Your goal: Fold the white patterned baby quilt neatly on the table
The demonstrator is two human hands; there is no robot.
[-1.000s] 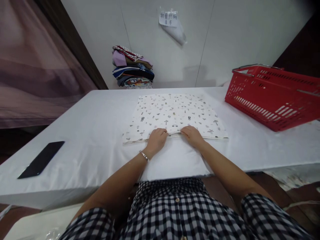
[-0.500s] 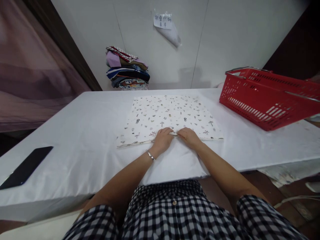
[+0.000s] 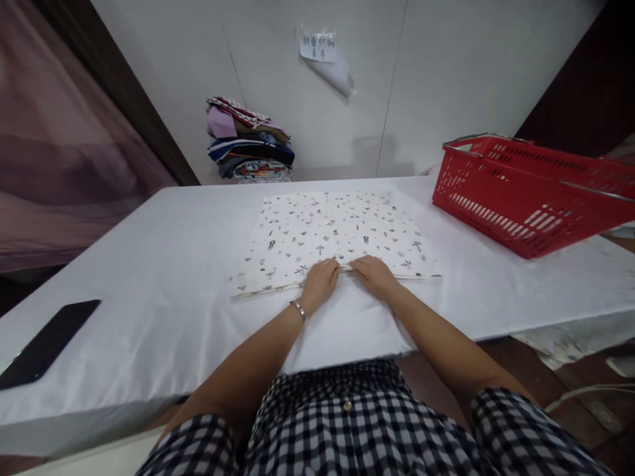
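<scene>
A white cloth with small dark prints [image 3: 332,231] lies flat and folded on the white table [image 3: 163,277]. My left hand [image 3: 320,282] and my right hand [image 3: 375,274] rest side by side on the middle of its near edge. Both hands have their fingers curled and pinch that edge. A bracelet sits on my left wrist.
A red plastic basket [image 3: 526,192] stands at the right of the table. A stack of folded clothes [image 3: 248,142] sits against the back wall. A black phone [image 3: 47,342] lies near the left front edge. A paper note hangs on the wall.
The view has drifted a little, so the phone now sits farther left in the picture. Both hands stay on the cloth's near edge, close together.
</scene>
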